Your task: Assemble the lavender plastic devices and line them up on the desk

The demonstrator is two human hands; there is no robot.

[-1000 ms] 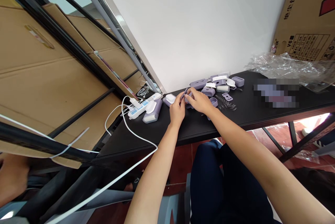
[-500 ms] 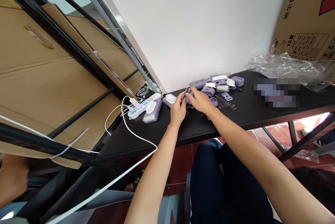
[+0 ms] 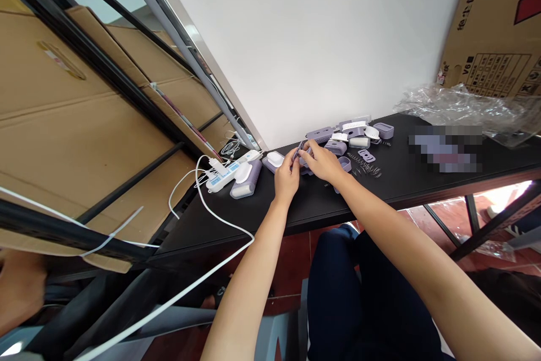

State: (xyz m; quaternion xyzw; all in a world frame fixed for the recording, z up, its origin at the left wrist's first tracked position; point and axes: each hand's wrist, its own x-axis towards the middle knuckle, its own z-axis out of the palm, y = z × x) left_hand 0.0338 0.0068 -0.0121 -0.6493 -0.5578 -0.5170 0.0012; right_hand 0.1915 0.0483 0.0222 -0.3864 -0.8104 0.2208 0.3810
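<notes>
My left hand point(image 3: 287, 176) and my right hand point(image 3: 323, 161) meet over the black table point(image 3: 270, 210), fingers closed on a small purple plastic part point(image 3: 300, 148). The fingers hide most of its shape. Just right of my right hand lie a purple ring-shaped part point(image 3: 345, 164), loose metal springs point(image 3: 367, 168) and a flat purple plate with holes point(image 3: 367, 156). Behind them are white bristle brush heads point(image 3: 354, 125) and purple housings point(image 3: 336, 147). A purple device with a white oval top point(image 3: 275, 159) sits close to my left hand.
Another purple device point(image 3: 247, 178) rests beside a white power strip point(image 3: 228, 175) with cables. A white cable point(image 3: 228, 227) hangs over the table's front edge. Clear plastic wrap point(image 3: 460, 107) and a cardboard box point(image 3: 499, 29) stand at right. At lower left, another person's arm point(image 3: 21, 288) shows.
The purple part has turned slightly between my fingers, and my left hand has shifted a little. Everything on the table stays where it was.
</notes>
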